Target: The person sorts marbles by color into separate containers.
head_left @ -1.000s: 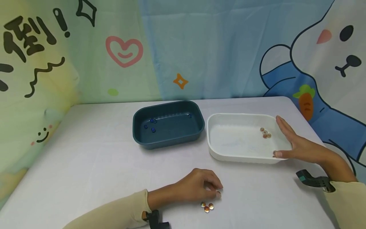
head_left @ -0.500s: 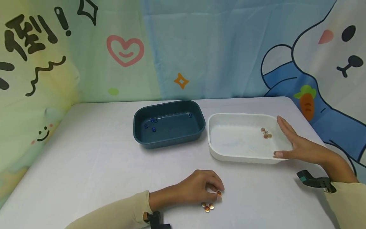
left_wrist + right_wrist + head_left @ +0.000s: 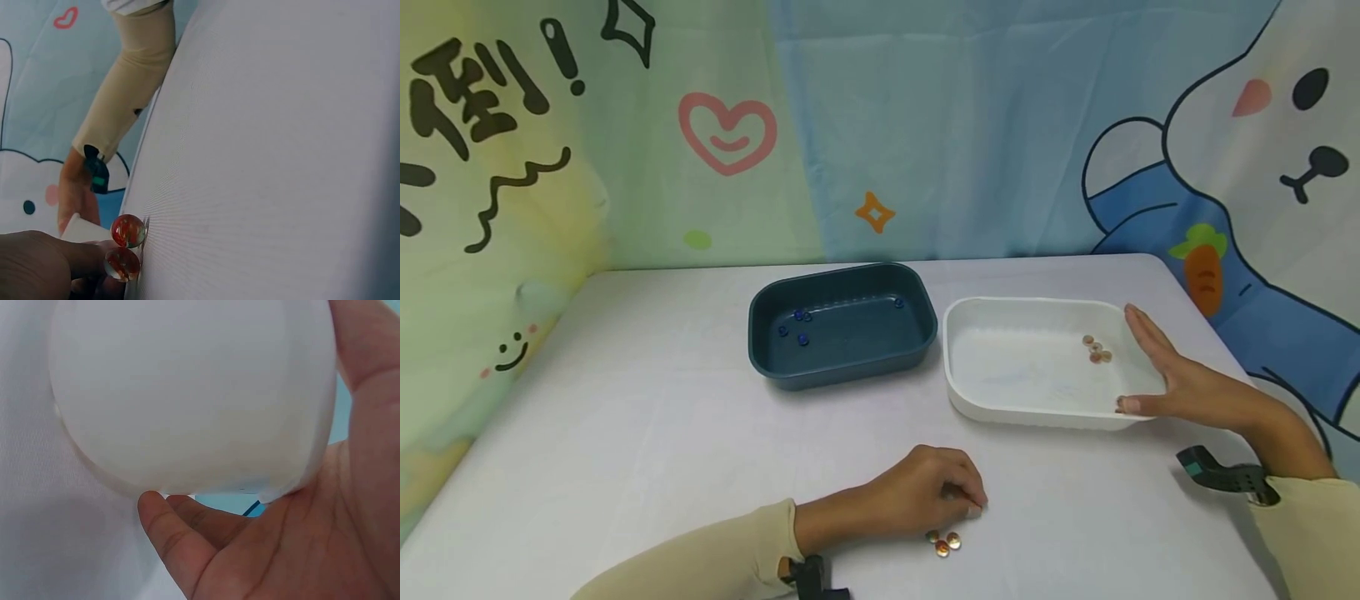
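Observation:
My left hand is low over the white tabletop, thumb and index fingertips pressed together; the orange marble between them is hidden now. Just below the fingers lie three glass marbles, amber and reddish. In the left wrist view, two of the red-swirled marbles show close beside the hand. At the right, my right hand grips the end of the white tray, its thumb at the near rim and its fingers along the far side. Several amber marbles lie inside this tray, near that hand.
To the left of the white tray stands a dark teal tray with several blue marbles in it. A printed curtain hangs behind the table's back edge. White cloth covers the tabletop.
The orange marble that showed between my left thumb and index finger half a second ago is now covered by the fingertips. My right hand and both trays stay put.

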`<state>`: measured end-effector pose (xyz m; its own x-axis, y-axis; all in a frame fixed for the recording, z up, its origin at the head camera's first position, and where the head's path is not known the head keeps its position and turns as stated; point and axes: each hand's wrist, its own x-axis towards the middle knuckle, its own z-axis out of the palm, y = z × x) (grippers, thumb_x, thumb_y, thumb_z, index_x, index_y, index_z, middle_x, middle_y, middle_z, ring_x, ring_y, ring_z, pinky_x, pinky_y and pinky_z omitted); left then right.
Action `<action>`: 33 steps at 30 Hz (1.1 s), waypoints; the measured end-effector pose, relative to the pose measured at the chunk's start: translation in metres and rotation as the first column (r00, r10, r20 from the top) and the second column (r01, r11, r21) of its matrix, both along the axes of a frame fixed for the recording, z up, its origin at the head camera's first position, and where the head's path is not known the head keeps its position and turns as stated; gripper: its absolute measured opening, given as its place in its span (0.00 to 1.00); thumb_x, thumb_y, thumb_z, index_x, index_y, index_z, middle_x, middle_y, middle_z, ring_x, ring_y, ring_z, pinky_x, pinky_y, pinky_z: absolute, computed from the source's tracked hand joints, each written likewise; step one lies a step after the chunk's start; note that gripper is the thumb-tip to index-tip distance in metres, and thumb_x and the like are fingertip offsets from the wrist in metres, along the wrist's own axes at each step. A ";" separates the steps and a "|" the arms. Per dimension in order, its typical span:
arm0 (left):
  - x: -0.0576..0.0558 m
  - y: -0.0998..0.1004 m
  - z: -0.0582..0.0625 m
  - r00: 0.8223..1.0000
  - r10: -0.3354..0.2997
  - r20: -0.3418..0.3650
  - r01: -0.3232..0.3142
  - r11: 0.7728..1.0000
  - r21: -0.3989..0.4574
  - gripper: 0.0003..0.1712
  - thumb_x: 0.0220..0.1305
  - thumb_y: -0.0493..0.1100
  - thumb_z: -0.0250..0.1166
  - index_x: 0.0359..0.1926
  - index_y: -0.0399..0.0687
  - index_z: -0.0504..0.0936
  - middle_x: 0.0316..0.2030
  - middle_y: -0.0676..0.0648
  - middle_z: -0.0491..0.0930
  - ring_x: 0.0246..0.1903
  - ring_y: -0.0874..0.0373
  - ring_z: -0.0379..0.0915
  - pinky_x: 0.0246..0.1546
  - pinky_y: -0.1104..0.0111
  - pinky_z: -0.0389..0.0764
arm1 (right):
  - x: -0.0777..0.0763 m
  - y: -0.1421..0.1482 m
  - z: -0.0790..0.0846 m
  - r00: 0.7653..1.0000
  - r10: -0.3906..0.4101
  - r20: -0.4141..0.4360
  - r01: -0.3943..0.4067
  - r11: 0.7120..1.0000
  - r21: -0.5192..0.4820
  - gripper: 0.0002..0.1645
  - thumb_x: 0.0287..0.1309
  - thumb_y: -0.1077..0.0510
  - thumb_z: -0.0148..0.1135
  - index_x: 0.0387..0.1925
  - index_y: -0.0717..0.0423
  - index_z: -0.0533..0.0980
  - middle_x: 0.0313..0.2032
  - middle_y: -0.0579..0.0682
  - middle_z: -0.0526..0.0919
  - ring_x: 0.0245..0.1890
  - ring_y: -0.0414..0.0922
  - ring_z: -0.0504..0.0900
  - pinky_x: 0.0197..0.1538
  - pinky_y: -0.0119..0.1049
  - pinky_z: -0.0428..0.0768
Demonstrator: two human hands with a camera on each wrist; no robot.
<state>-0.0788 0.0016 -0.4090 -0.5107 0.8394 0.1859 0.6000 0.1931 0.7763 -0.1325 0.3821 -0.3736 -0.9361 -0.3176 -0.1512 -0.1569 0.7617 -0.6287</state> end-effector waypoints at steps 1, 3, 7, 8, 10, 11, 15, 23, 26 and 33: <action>0.000 0.000 0.000 1.000 0.001 -0.002 -0.001 1.000 -0.004 0.06 0.60 0.30 0.67 0.36 0.42 0.87 0.36 0.57 0.79 0.37 0.78 0.70 0.40 0.84 0.73 | 0.000 0.000 0.000 1.000 -0.002 0.000 0.002 1.000 0.003 0.74 0.48 0.49 0.73 0.72 0.32 0.22 0.73 0.46 0.18 0.71 0.64 0.22 0.45 0.80 0.52; 0.000 0.000 0.000 1.000 0.006 0.004 -0.006 1.000 -0.002 0.06 0.60 0.29 0.67 0.36 0.41 0.87 0.36 0.56 0.80 0.38 0.78 0.70 0.41 0.83 0.73 | -0.001 0.000 -0.001 1.000 0.000 -0.003 0.001 1.000 0.009 0.74 0.48 0.49 0.73 0.72 0.32 0.22 0.74 0.47 0.18 0.71 0.64 0.23 0.45 0.80 0.52; 0.000 -0.001 0.000 0.998 0.029 0.059 -0.031 0.999 0.027 0.06 0.60 0.29 0.67 0.36 0.40 0.88 0.35 0.55 0.81 0.38 0.76 0.72 0.41 0.82 0.75 | -0.001 -0.001 0.000 1.000 0.003 -0.004 -0.003 1.000 0.010 0.74 0.49 0.49 0.72 0.72 0.33 0.22 0.74 0.47 0.18 0.71 0.64 0.23 0.46 0.80 0.52; 0.000 -0.001 0.000 0.996 0.038 0.076 -0.041 0.999 0.035 0.06 0.60 0.29 0.67 0.35 0.39 0.88 0.35 0.55 0.81 0.37 0.75 0.72 0.40 0.81 0.75 | -0.001 -0.002 0.001 1.000 0.004 -0.005 -0.004 1.000 0.010 0.74 0.49 0.48 0.72 0.72 0.33 0.22 0.74 0.47 0.18 0.71 0.64 0.23 0.46 0.80 0.52; -0.001 -0.002 0.000 0.992 0.063 0.109 -0.068 0.997 0.042 0.05 0.59 0.29 0.68 0.34 0.39 0.87 0.34 0.55 0.81 0.37 0.75 0.72 0.40 0.81 0.75 | 0.000 -0.003 0.003 1.000 0.005 -0.005 -0.005 1.000 0.008 0.74 0.49 0.48 0.72 0.72 0.33 0.22 0.74 0.47 0.18 0.71 0.64 0.23 0.47 0.80 0.51; -0.002 -0.002 0.000 0.990 0.080 0.118 -0.085 0.995 0.042 0.05 0.59 0.29 0.68 0.34 0.40 0.87 0.33 0.56 0.81 0.37 0.74 0.73 0.40 0.80 0.76 | 0.000 -0.003 0.003 1.000 0.006 -0.005 -0.006 1.000 0.008 0.73 0.49 0.48 0.72 0.72 0.33 0.22 0.74 0.47 0.18 0.71 0.64 0.23 0.47 0.80 0.51; -0.006 -0.005 0.001 0.972 0.150 0.183 -0.162 0.985 0.055 0.06 0.58 0.28 0.69 0.33 0.42 0.88 0.32 0.57 0.82 0.36 0.73 0.74 0.41 0.78 0.76 | 0.001 -0.003 0.004 1.000 0.009 -0.004 -0.009 1.000 0.001 0.73 0.49 0.49 0.72 0.72 0.34 0.22 0.74 0.47 0.18 0.71 0.63 0.23 0.47 0.80 0.51; -0.017 -0.011 0.007 0.943 0.236 0.235 -0.259 0.963 0.073 0.06 0.56 0.27 0.69 0.33 0.39 0.88 0.32 0.57 0.82 0.38 0.70 0.76 0.42 0.75 0.77 | 0.002 -0.003 0.001 1.000 0.004 0.001 -0.004 1.000 0.004 0.73 0.48 0.48 0.72 0.72 0.32 0.22 0.73 0.47 0.18 0.71 0.64 0.23 0.46 0.80 0.52; -0.023 -0.012 0.011 0.940 0.243 0.240 -0.273 0.957 0.101 0.06 0.56 0.27 0.69 0.34 0.37 0.88 0.33 0.55 0.83 0.38 0.69 0.76 0.41 0.74 0.78 | 0.002 -0.002 0.000 1.000 0.009 -0.004 -0.009 1.000 0.005 0.73 0.48 0.49 0.72 0.72 0.33 0.22 0.74 0.47 0.18 0.71 0.64 0.23 0.45 0.80 0.52; -0.040 -0.013 0.027 0.930 0.274 0.245 -0.321 0.930 0.178 0.06 0.57 0.26 0.68 0.35 0.36 0.87 0.36 0.53 0.82 0.38 0.66 0.77 0.41 0.71 0.80 | 0.001 -0.001 0.001 1.000 0.012 -0.010 -0.012 1.000 0.002 0.73 0.49 0.49 0.72 0.72 0.34 0.22 0.74 0.46 0.18 0.71 0.63 0.23 0.47 0.80 0.52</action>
